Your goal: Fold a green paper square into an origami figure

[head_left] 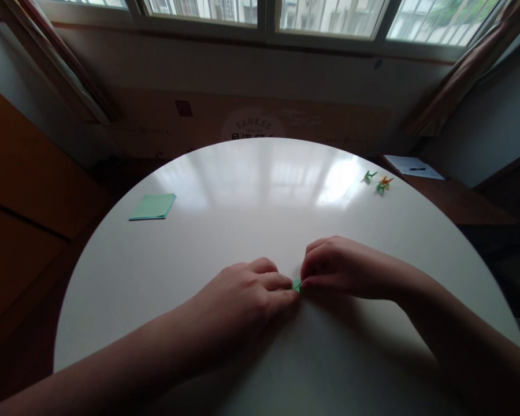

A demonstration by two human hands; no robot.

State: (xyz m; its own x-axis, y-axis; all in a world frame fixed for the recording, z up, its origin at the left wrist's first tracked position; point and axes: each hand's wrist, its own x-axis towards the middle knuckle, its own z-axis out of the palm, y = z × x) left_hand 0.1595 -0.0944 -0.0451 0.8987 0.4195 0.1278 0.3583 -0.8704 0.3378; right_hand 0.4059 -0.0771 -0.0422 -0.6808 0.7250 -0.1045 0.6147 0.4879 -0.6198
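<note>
Between my two hands, low over the white table, is a small piece of folded green paper (297, 284), mostly covered by fingers. My left hand (260, 289) comes from the left, its fingers closed on the paper's left side. From the other side my right hand (327, 266) pinches the paper's right edge between thumb and curled fingers. The shape of the hidden part of the paper cannot be made out.
A stack of green paper squares (152, 206) lies on the round white table (225, 231) at left. Several small folded paper figures, green (368, 176) and orange (386, 181), stand at the far right. Beyond that edge, a sheet with a pen (417, 169) rests on a brown surface.
</note>
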